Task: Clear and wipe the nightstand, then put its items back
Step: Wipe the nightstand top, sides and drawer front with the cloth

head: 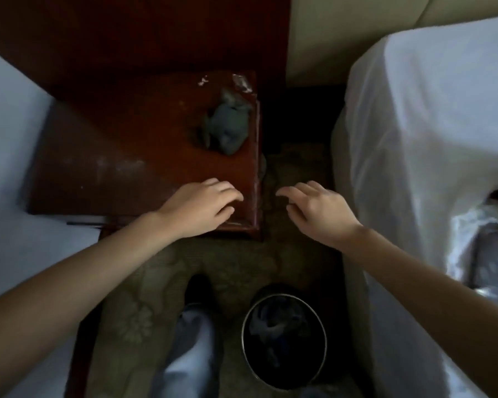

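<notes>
Between 2 beds [429, 124] stands the nightstand [121, 156], its dark red top bare but for a crumpled grey-blue cloth [227, 127] lying toward the back, just beside the right edge. The left hand [202, 205] is over the near right corner, fingers loosely bent and a little apart, holding nothing; whether the tips press the wood or only hover I cannot tell. The right hand [316, 208] hangs off the right edge, above the carpet [285, 254], fingers spread and gently curved, also holding nothing, well apart from the cloth. A bin [243, 334] sits on the floor by the person's foot. I'd judge the clearing done and the wiping next. That cloth looks soft and light, nothing to break, and it will sag and unfold if lifted by 1 corner, so better to gather the whole bunch from above in the palm. It should slide easily on the glossy wood, though pale scuffs near the back corner [242, 80] may want firmer pressure. Pushed carelessly rightward, it could slip over the edge.
</notes>
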